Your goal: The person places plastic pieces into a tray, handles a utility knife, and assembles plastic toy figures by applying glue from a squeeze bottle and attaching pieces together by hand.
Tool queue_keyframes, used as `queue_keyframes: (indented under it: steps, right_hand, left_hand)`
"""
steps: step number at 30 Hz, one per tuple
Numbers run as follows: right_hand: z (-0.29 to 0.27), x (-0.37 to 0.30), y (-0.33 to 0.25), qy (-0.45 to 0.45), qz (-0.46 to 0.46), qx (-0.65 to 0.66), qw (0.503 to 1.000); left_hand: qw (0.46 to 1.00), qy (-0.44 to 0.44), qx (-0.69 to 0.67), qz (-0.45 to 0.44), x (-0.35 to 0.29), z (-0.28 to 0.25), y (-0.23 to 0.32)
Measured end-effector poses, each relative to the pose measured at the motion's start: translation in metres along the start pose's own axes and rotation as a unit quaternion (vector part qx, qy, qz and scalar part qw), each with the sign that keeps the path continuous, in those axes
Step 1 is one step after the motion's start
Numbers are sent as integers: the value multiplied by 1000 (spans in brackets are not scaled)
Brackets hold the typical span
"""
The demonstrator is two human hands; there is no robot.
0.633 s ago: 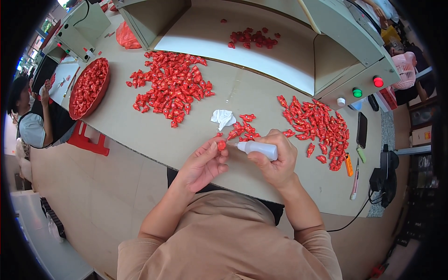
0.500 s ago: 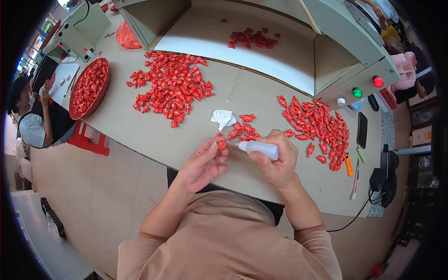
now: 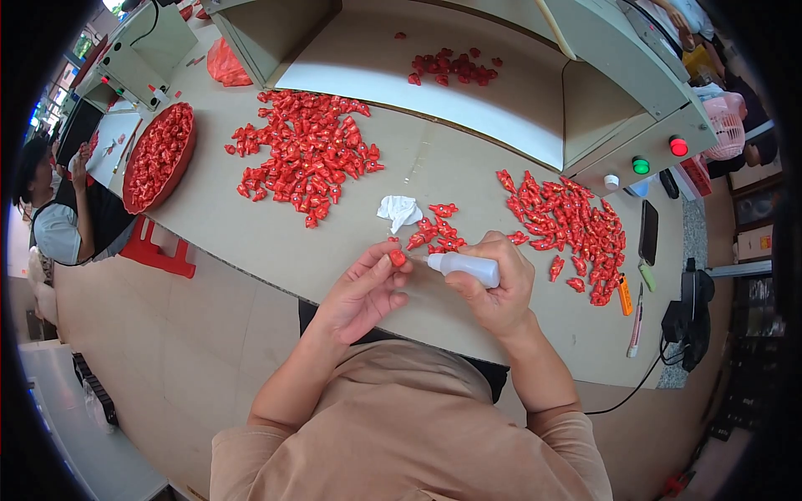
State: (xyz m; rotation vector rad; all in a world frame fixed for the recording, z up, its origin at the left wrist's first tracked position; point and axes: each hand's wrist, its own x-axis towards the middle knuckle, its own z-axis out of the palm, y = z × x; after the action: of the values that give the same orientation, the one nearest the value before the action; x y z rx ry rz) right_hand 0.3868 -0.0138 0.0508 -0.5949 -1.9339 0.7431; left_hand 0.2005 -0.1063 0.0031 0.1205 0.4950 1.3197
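- Your L hand (image 3: 365, 290): thumb + fingertips pinched on a small red piece (image 3: 398, 258), approx. mid-table, off the near edge.
- Your R hand (image 3: 504, 280): fingers + thumb wrapped round a pale squeeze bottle (image 3: 470, 269).
- Key relation: the piece lies just L of the bottle's nozzle (image 3: 433, 261), nearly level w/ it. Bottle's long axis runs roughly L–R, nozzle end L toward the piece, base end R in your palm. Tip's v. thin; can't tell if it's touching or just beside.
- Piece's long axis: can't tell, your fingertips cover part of it. L hand has it; R hand's a bottle's reach to the R.
- Far side of your hands, betw. the two: a small red cluster (image 3: 443, 228), w/ a crumpled white tissue (image 3: 401, 212) just to its L.
- Bigger heaps on the table (image 3: 342, 255): L heap (image 3: 309, 154) farther off, R heap (image 3: 576, 230) past your R hand. More pcs in the red basin (image 3: 188, 159), far L.
- Labels/writing: none seen on the bottle's visible side. Slim white tube (image 3: 637, 326) at R has marks, too small to make out. Orange item (image 3: 625, 296) beside the R heap: can't read anything on it. Dark phone (image 3: 647, 234) near it, screen dark, no txt seen.
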Motion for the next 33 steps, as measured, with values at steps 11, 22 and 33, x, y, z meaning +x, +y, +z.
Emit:
queue_keyframes:
  steps: [11, 22, 33]
  right_hand:
    - [-1, 2, 0, -3, -4, -6, 1000]
    - [-2, 1, -1, -21, 13, -5, 1000]
    - [-22, 62, 49, -32, 280, 180, 943]
  left_hand:
    - [1000, -6, -5, 25, 2, -3, 0]
    - [999, -19, -24, 41, 4, -4, -1]
    - [995, -20, -52, 80, 5, -16, 18]
